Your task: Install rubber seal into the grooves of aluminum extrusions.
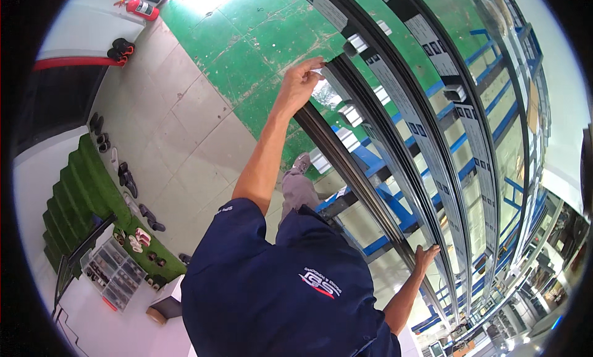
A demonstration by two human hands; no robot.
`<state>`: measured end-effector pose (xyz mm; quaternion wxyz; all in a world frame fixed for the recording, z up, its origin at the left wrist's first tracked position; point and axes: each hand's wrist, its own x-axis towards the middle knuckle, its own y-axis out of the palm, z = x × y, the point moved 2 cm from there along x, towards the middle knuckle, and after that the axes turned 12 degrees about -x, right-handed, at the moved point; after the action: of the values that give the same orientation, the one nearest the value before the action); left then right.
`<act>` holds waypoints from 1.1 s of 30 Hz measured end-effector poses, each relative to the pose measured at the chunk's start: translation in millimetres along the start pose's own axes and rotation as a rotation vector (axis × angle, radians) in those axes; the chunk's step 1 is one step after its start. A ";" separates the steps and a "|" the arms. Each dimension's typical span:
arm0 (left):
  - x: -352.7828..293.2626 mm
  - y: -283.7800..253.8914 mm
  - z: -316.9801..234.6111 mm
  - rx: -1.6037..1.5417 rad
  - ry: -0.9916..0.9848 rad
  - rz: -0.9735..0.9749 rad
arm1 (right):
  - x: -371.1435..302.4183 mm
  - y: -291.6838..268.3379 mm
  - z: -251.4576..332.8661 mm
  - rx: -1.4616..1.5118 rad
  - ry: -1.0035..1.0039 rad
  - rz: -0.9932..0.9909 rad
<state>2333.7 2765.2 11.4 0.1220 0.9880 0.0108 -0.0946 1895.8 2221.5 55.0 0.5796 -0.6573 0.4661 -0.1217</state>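
Note:
My left hand [302, 82] reaches out with its fingers pinched at the end of a long dark metal profile [377, 134]. Something pale and shiny shows by the fingertips; I cannot make out whether it is film or bare metal. Farther along the same profile, my right hand [426, 257] has its fingers curled over the edge, some of them hidden. A narrower brown-grey metal profile [352, 174] runs alongside, nearer my body. Beyond lie more long black profiles [404, 103] with pale labelled film, set roughly parallel, and small silvery blocks [355, 45] stand against some.
Blue rack frames [395, 208] support the profiles. Green floor [247, 42] meets grey tiles [173, 140] at left. Shoes [128, 179] line a grass-covered step [92, 178], beside a clear drawer cabinet [114, 270]. A red fire extinguisher [142, 9] is at the far left.

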 end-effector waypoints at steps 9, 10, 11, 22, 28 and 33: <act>-4.7 3.4 -4.6 0.123 0.055 -0.010 | 3.4 -4.2 1.0 -0.089 0.039 0.113; -4.5 3.6 -3.9 0.105 0.078 -0.023 | 5.6 -4.3 2.0 -0.095 0.034 0.122; -3.8 3.0 -2.6 0.093 0.077 -0.028 | 7.0 -4.3 2.4 -0.112 0.037 0.126; -0.6 3.3 4.9 0.022 -0.004 -0.047 | 14.3 8.8 -18.1 -0.210 0.016 0.069; -2.4 1.0 4.1 -0.160 -0.087 -0.098 | 10.6 -14.4 10.5 -0.122 0.089 0.209; -0.6 0.3 7.5 -0.150 -0.068 -0.068 | 10.7 -19.9 17.0 -0.217 0.129 0.278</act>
<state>2331.7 2763.0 4.4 0.1926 0.9714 0.0472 -0.1310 1922.8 2222.4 63.3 0.4855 -0.6360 0.5990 -0.0316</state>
